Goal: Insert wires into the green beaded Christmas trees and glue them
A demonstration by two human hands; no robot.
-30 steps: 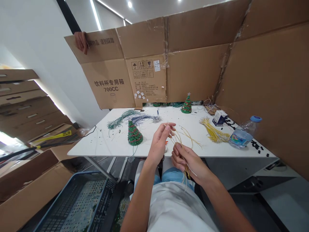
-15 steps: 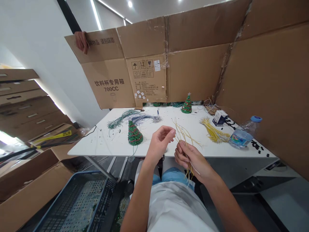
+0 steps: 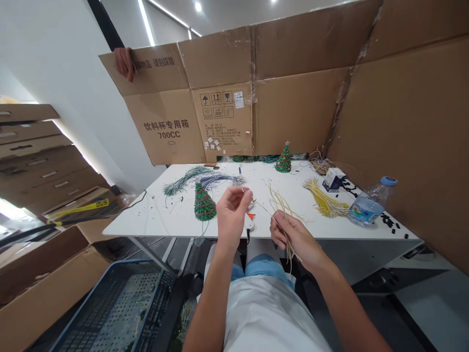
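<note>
Above the table's front edge, my right hand is closed around a loose bunch of yellow wires, whose ends stick out above and below the fist. My left hand pinches the end of one thin yellow strand that runs across from the bunch. Between the hands, a white tool with an orange part lies at the table edge. A small green tree with red trim stands left of my left hand. To the right lies a thicker yellow wire bundle.
On the white table are green wires, blue wires, a second tree, a small box and a bottle. Cardboard walls the back. A person's hand grips its top left. A blue crate sits lower left.
My left hand has moved left, away from my right hand, with one strand now stretched between them. My right hand has shifted slightly right. The white and orange tool has come into fuller view.
</note>
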